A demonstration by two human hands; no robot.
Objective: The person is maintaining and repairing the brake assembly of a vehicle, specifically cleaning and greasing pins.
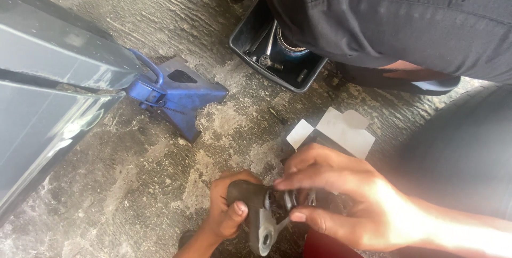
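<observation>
My left hand (226, 212) grips a dark, greasy metal part (261, 210) low in the view; the part has a grey bracket with a round hole at its lower end. My right hand (330, 191) rests its fingers on the top and right side of the same part, thumb underneath. Just behind my right hand lies an open cardboard box (336, 130) with white flaps and a dark inside, partly hidden by the fingers.
A blue jack stand (178, 95) props a car body (48, 87) at the left. A black plastic tray (277, 58) holds tools and a round part. Another person in dark clothes (384, 12) crouches at the top right. The floor is rough concrete (133, 183).
</observation>
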